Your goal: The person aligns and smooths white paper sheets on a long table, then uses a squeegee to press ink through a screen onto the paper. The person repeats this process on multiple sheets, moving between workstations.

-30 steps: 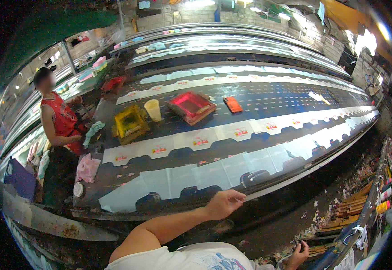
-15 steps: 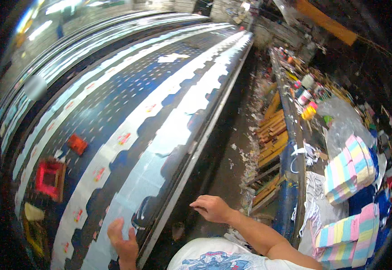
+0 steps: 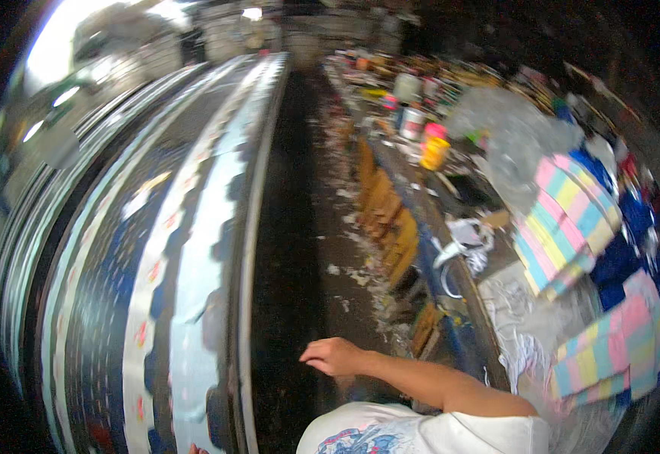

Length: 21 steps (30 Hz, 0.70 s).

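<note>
two pastel stacks (image 3: 568, 223), perhaps cloth; right hand (image 3: 333, 356), apart

A long dark table (image 3: 161, 337) carries rows of white cloth (image 3: 138, 303) and pale-blue cloth (image 3: 192, 321).

Can see only fingertips of the left hand (image 3: 197, 449), cut off at the lower edge, and cannot tell its grip or any contact with the pale blue cloth (image 3: 191, 356). Cannot see into the curled fingers of the right hand (image 3: 336, 357). Cannot resolve the blurred red prints (image 3: 141, 334) forward and left of the left hand, nor the smeared clutter (image 3: 462, 79) far ahead of the right hand.
</note>
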Motion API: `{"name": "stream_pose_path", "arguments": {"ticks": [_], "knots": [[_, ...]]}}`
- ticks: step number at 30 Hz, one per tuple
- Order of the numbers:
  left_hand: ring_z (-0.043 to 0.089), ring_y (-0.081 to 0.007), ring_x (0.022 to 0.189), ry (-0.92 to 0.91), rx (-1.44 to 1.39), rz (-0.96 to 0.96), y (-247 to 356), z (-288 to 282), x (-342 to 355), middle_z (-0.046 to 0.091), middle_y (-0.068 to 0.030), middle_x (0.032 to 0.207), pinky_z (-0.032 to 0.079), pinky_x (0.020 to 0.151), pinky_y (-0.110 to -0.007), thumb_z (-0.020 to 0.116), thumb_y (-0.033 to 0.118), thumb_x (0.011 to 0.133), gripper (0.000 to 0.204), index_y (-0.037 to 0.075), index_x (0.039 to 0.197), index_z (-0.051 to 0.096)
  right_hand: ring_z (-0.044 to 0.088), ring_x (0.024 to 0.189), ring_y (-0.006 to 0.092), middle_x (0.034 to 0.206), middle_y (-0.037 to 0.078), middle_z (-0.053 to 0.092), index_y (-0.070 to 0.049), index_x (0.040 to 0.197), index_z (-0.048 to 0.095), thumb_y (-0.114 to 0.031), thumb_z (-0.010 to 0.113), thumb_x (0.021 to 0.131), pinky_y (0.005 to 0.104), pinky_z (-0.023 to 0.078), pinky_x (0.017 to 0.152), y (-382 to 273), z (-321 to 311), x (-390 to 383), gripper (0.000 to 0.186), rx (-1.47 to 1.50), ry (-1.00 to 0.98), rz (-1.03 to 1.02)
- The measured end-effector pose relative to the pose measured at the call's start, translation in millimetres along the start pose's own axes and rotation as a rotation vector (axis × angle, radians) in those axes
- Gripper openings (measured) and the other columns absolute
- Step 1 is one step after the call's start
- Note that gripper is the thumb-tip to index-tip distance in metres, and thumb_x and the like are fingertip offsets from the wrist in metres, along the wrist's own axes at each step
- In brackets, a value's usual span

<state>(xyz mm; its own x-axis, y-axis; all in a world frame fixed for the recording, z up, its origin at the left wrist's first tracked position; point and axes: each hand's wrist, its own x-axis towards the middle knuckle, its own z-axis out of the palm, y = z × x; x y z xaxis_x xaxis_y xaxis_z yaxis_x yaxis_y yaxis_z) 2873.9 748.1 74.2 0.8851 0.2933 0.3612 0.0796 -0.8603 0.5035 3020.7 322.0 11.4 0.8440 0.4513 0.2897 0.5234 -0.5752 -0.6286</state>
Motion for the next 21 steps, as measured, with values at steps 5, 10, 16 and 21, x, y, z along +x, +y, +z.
{"name": "stream_pose_path", "arguments": {"ticks": [5,10,16,21], "knots": [[0.069,-0.0452,0.103,-0.226,-0.199,0.239,107.7,92.3,83.9,0.076,-0.0267,0.109,0.052,0.096,-0.053,0.058,0.022,0.108,0.035,-0.005,0.118,0.078,0.073,0.099,0.0361,0.103,0.015,0.074,-0.005,0.108,0.076,-0.01,0.075,0.096,0.0447,0.059,0.086,77.3,-99.7,24.1,0.014,-0.039,0.273,0.062],[0.066,-0.0456,0.113,-0.332,-0.362,0.437,186.8,149.3,145.1,0.075,-0.0239,0.115,0.048,0.106,-0.053,0.044,0.025,0.112,0.044,-0.003,0.125,0.076,0.071,0.109,0.0187,0.13,0.013,0.072,-0.003,0.133,0.068,-0.013,0.072,0.102,0.0344,0.06,0.085,182.8,-251.0,-4.1,0.032,0.061,1.239,0.468],[0.065,-0.0423,0.116,-0.449,-0.288,0.417,238.4,170.9,178.5,0.074,-0.0228,0.121,0.048,0.105,-0.052,0.049,0.017,0.112,0.035,-0.001,0.128,0.074,0.06,0.131,0.0331,0.141,0.015,0.063,-0.004,0.15,0.055,-0.01,0.069,0.1,0.051,0.049,0.112,284.8,-375.0,-120.7,0.052,0.6,1.922,0.737],[0.067,-0.0419,0.112,-0.493,-0.274,0.494,253.7,193.8,188.6,0.074,-0.0207,0.117,0.05,0.101,-0.052,0.056,0.014,0.109,0.028,0.002,0.125,0.075,0.069,0.1,0.0346,0.12,0.011,0.066,-0.005,0.143,0.054,-0.004,0.065,0.098,0.0505,0.059,0.09,341.0,-377.9,-170.9,0.047,0.976,1.827,0.793]]}}
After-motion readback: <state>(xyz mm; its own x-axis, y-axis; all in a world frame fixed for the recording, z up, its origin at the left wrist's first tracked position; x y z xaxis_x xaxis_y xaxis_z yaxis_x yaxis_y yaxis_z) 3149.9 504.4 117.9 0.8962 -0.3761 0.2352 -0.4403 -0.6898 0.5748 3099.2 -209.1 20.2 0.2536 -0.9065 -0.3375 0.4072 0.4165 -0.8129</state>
